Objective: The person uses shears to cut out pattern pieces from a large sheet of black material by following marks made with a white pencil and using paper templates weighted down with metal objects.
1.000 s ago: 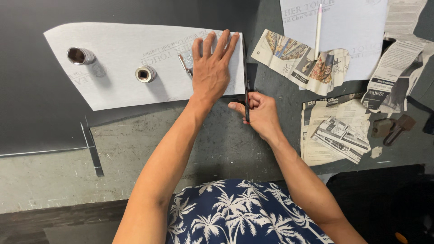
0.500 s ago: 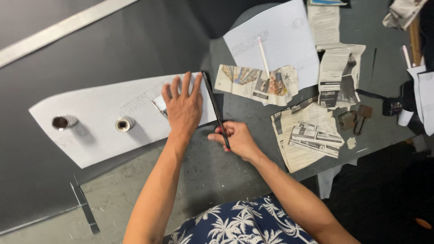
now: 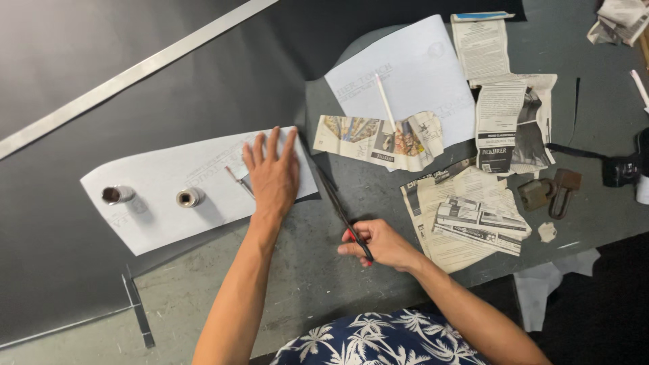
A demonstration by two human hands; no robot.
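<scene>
My left hand [image 3: 272,172] lies flat, fingers spread, on the right end of a white paper pattern [image 3: 169,186] that rests on a large black sheet [image 3: 101,101]. Two short metal cylinders [image 3: 118,195] [image 3: 189,197] stand on the pattern as weights, and a thin pencil-like stick [image 3: 238,181] lies by my fingers. My right hand [image 3: 378,243] grips the red handles of long black scissors [image 3: 334,203]. Their blades run up along the pattern's right edge.
A second white sheet [image 3: 412,74] with a white pencil [image 3: 385,103] lies at the back. Newspaper pieces [image 3: 378,138] [image 3: 466,216] are spread to the right, beside a padlock [image 3: 537,194]. A long metal ruler [image 3: 135,71] crosses the black sheet.
The view has swung, so everything sits lower and more to the left. My right hand with the scissors has drawn back towards me from the pattern's edge. My left hand stays pressed down.
</scene>
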